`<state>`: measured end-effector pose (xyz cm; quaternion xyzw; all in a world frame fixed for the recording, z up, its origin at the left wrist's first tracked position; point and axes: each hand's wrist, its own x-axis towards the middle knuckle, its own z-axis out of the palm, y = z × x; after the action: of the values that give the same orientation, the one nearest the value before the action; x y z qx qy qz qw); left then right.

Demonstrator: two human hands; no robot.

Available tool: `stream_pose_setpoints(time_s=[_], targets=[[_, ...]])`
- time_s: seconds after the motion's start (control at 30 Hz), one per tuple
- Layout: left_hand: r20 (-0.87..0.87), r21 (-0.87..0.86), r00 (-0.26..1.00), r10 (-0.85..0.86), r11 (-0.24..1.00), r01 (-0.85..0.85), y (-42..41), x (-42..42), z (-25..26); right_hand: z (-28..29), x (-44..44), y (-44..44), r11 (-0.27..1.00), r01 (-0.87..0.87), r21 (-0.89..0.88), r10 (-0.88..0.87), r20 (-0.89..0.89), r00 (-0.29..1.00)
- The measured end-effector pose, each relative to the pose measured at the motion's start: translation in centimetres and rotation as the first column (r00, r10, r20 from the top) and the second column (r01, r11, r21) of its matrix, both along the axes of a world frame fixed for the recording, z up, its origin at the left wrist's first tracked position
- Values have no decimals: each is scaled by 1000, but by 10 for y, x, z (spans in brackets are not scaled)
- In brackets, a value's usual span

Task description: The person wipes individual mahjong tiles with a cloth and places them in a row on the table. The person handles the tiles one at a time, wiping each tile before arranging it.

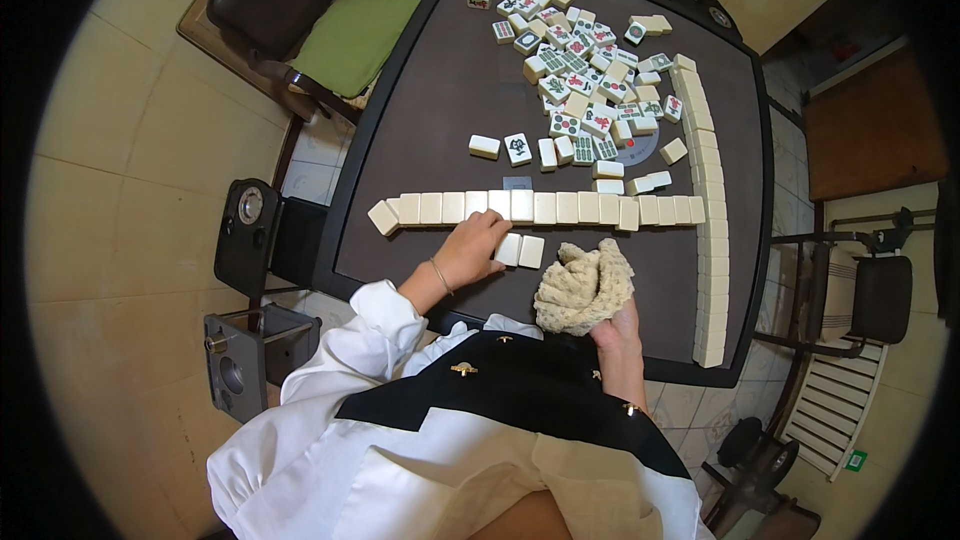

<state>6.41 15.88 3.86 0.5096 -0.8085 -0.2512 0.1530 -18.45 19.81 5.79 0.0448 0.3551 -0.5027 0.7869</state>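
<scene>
My left hand [466, 246] reaches over the near side of the mahjong table [420, 277], its fingers at the left edge of a pair of face-down mahjong tiles [531, 252]. Whether it grips the nearer one I cannot tell. A crumpled beige cloth [581, 289] is in my right hand [616, 334], which is mostly hidden beneath it. Just beyond the pair runs a long row of face-down tiles [566, 208], its left end tile turned askew. A second row [706, 165] goes along the table's right side and meets the first near its right end.
A loose heap of mahjong tiles [577, 82], many face up, covers the far middle. A single tile [478, 0] lies at the far left. Chairs stand around, one with a green cushion [352, 41]. Side trays [251, 206] flank the table. A white slatted rack [832, 405] leans at right.
</scene>
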Motion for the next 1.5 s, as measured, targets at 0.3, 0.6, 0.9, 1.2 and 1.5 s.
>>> stream_pose_setpoints(time_s=[0.3,0.6,0.9,1.2,1.5], targets=[[-306,-53,950,59,995,-79,9,-35,30,-17,24,2,970,-164,-179,107,-290,951],[-455,-4,888,65,997,-75,22,-64,81,23,38,-7,950,-86,-299,-23,-342,940],[-460,-37,883,93,992,-124,24,-75,82,48,33,-3,975,-179,-131,98,-470,877],[-336,-117,935,-111,990,76,16,-68,80,33,31,4,922,-163,-352,26,-364,931],[-401,-111,916,-5,993,-43,21,-73,77,35,30,-1,975,-47,-216,-31,-345,938]])
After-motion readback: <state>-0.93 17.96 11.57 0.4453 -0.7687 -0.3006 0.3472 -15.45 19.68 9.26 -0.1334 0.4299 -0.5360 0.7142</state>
